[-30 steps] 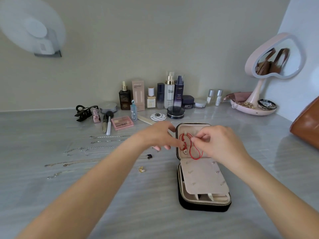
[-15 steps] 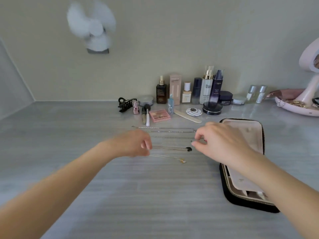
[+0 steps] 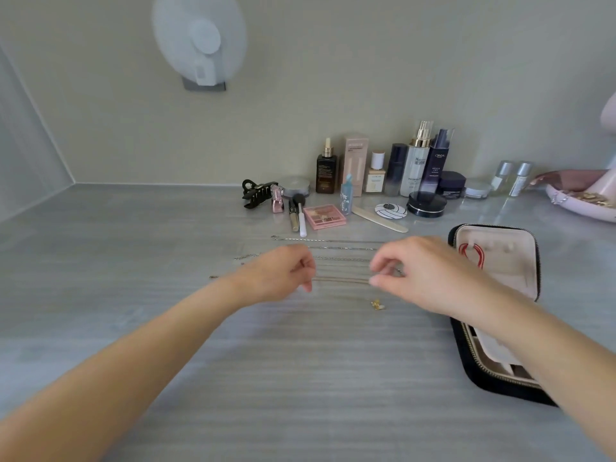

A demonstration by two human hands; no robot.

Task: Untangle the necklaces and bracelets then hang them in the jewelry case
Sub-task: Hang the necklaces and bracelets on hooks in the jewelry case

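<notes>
The one wide-angle camera sits on the person's head and looks forward and down across the pale grey wood-grain tabletop (image 3: 166, 328) to the beige back wall (image 3: 333, 78). It is near the work: the two bare forearms (image 3: 133, 355) enter from the lower corners, and the left hand (image 3: 283, 275) and the right hand (image 3: 430, 271) lie close together in the middle of the view.

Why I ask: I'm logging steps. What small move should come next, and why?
Probably pinch and lift the gold chain: the left hand and right hand sit at its two ends, it lies straight, and the open jewelry case already holds the red bracelet.
</notes>
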